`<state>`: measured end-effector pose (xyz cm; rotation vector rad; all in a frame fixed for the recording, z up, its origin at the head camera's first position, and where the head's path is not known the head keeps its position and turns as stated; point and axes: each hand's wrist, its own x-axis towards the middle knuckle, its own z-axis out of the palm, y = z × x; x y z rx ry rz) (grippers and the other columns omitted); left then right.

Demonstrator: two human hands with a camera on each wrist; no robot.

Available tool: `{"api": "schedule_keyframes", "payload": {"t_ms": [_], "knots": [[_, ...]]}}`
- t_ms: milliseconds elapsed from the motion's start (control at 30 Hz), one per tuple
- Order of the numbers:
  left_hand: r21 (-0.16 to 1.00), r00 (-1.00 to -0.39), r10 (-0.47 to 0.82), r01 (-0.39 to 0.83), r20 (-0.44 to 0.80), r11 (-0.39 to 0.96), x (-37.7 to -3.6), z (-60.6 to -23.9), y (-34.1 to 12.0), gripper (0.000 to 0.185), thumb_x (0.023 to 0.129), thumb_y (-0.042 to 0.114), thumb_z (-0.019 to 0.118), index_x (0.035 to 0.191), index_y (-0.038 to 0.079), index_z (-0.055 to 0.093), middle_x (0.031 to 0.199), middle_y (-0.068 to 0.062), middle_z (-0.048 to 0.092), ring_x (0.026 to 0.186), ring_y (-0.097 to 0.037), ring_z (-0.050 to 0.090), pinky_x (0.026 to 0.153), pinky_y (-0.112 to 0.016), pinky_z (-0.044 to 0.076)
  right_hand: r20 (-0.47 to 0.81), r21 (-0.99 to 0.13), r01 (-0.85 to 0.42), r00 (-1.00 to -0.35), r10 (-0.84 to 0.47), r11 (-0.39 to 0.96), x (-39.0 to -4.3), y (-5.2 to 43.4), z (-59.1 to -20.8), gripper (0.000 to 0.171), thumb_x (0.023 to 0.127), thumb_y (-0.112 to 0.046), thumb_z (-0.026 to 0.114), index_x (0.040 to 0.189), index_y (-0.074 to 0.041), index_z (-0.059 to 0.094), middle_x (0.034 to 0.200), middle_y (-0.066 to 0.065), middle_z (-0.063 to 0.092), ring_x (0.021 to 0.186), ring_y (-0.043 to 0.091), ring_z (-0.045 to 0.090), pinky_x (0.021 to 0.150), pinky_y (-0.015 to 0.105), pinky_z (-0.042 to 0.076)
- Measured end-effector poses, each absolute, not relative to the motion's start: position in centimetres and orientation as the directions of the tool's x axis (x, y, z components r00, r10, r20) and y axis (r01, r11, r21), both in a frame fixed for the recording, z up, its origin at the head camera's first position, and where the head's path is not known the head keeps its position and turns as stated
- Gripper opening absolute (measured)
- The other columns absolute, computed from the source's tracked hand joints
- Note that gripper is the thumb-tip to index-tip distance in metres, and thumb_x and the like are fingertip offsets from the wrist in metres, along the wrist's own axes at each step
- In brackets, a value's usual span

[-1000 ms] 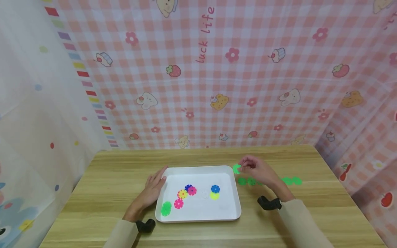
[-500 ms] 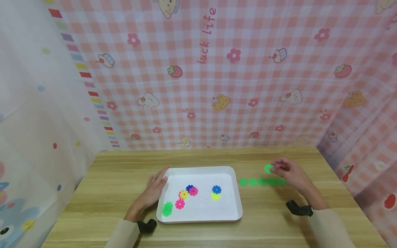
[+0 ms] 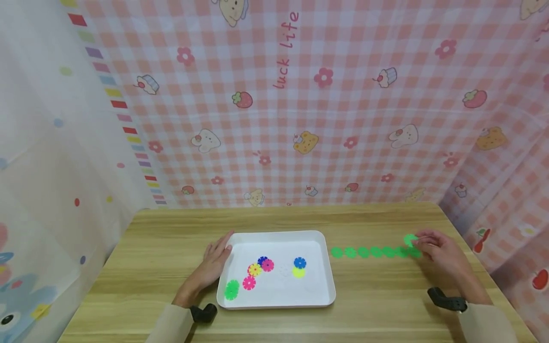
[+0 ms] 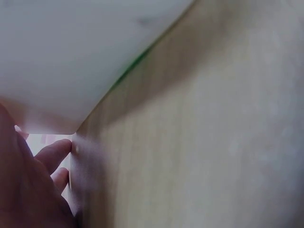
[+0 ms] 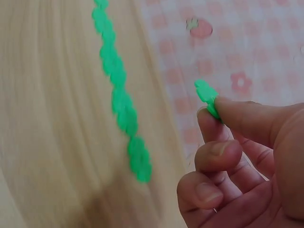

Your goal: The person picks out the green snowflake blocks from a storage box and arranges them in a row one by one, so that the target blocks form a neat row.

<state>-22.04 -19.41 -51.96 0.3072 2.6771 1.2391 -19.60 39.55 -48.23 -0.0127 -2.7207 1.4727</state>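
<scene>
Left hand [image 3: 211, 267] flat, right hand [image 3: 442, 251] in pinching grip

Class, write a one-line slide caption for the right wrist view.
Right hand pinches a green snowflake disc above the wooden table, beside a row of green discs.

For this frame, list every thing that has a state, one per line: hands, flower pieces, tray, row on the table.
Right hand: pinches a green plastic flower-shaped disc, clear of the table.
Left hand: fingers straight, resting against the left edge of the white plastic tray.
Row of green flower discs: flat on the wooden table, right of the tray.
White plastic tray: flat on the table, holding loose coloured flower discs.
</scene>
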Motion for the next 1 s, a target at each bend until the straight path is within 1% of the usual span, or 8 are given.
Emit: {"api": "schedule_keyframes", "payload": {"t_ms": [100, 200, 333, 400, 500, 600, 767, 1000], "knots": [[0.762, -0.963, 0.261, 0.115, -0.073, 0.637, -22.0, -52.0, -19.4, 0.053, 0.110, 0.034, 0.023, 0.161, 0.019, 0.015, 0.165, -0.013, 0.015, 0.153, -0.035, 0.006, 0.118, -0.055, -0.014, 0.033, -0.835, 0.011, -0.997, 0.070, 0.550, -19.6, 40.6, -48.9, 0.034, 0.101, -0.022, 0.058, 0.121, 0.007, 0.054, 0.081, -0.012, 0.064, 0.065, 0.008, 0.054, 0.055, 0.025, 0.045], [0.760, -0.963, 0.261, 0.116, -0.072, 0.639, -22.0, -52.1, -19.3, 0.054, 0.110, 0.035, 0.023, 0.161, 0.019, 0.015, 0.165, -0.013, 0.015, 0.152, -0.035, 0.006, 0.118, -0.055, -0.014, 0.008, -0.849, 0.049, -0.994, 0.106, 0.526, -19.5, 41.6, -49.4, 0.033, 0.100, -0.024, 0.061, 0.115, 0.004, 0.056, 0.074, -0.011, 0.060, 0.060, 0.007, 0.051, 0.051, 0.026, 0.043], [0.764, -0.964, 0.258, 0.117, -0.067, 0.635, -22.0, -52.0, -19.3, 0.054, 0.110, 0.035, 0.024, 0.160, 0.019, 0.016, 0.165, -0.014, 0.016, 0.152, -0.036, 0.006, 0.118, -0.055, -0.014, -0.058, -0.867, 0.121, -0.988, 0.144, 0.483, -19.4, 42.6, -50.0, 0.028, 0.099, -0.028, 0.062, 0.111, -0.003, 0.056, 0.071, -0.010, 0.055, 0.058, 0.007, 0.048, 0.049, 0.026, 0.042], [0.764, -0.964, 0.258, 0.118, -0.065, 0.634, -22.0, -52.0, -19.4, 0.054, 0.110, 0.035, 0.024, 0.160, 0.018, 0.016, 0.165, -0.014, 0.016, 0.152, -0.036, 0.006, 0.118, -0.055, -0.014, -0.085, -0.871, 0.151, -0.983, 0.160, 0.468, -19.4, 42.8, -50.3, 0.028, 0.100, -0.028, 0.061, 0.110, -0.003, 0.056, 0.071, -0.010, 0.053, 0.058, 0.007, 0.047, 0.048, 0.025, 0.042], [0.761, -0.964, 0.259, 0.120, -0.065, 0.638, -22.0, -51.9, -19.4, 0.054, 0.110, 0.035, 0.024, 0.160, 0.019, 0.016, 0.165, -0.014, 0.017, 0.152, -0.035, 0.006, 0.119, -0.055, -0.013, -0.108, -0.871, 0.180, -0.978, 0.178, 0.457, -19.3, 42.9, -50.6, 0.031, 0.100, -0.027, 0.060, 0.113, 0.001, 0.054, 0.071, -0.011, 0.052, 0.058, 0.007, 0.047, 0.048, 0.025, 0.043], [0.760, -0.963, 0.261, 0.124, -0.062, 0.638, -22.1, -51.9, -19.5, 0.053, 0.110, 0.034, 0.024, 0.160, 0.019, 0.016, 0.165, -0.013, 0.017, 0.152, -0.035, 0.006, 0.119, -0.054, -0.012, -0.105, -0.856, 0.185, -0.976, 0.188, 0.483, -19.3, 42.8, -50.7, 0.038, 0.101, -0.026, 0.058, 0.119, 0.007, 0.051, 0.075, -0.015, 0.055, 0.059, 0.005, 0.048, 0.049, 0.024, 0.044], [0.762, -0.961, 0.271, 0.133, -0.058, 0.634, -22.2, -52.0, -19.6, 0.053, 0.110, 0.032, 0.024, 0.160, 0.018, 0.016, 0.165, -0.013, 0.017, 0.152, -0.035, 0.006, 0.119, -0.054, -0.012, -0.094, -0.810, 0.200, -0.972, 0.215, 0.552, -19.3, 42.7, -50.9, 0.043, 0.100, -0.027, 0.058, 0.123, 0.009, 0.051, 0.078, -0.017, 0.057, 0.062, 0.004, 0.049, 0.052, 0.025, 0.044], [0.762, -0.959, 0.276, 0.136, -0.059, 0.633, -22.1, -52.0, -19.6, 0.054, 0.110, 0.035, 0.023, 0.160, 0.018, 0.015, 0.165, -0.013, 0.016, 0.153, -0.035, 0.005, 0.119, -0.054, -0.013, -0.080, -0.797, 0.212, -0.965, 0.249, 0.566, -19.1, 42.7, -51.1, 0.041, 0.097, -0.023, 0.062, 0.121, 0.009, 0.054, 0.075, -0.016, 0.056, 0.061, 0.005, 0.047, 0.051, 0.025, 0.042]]}}
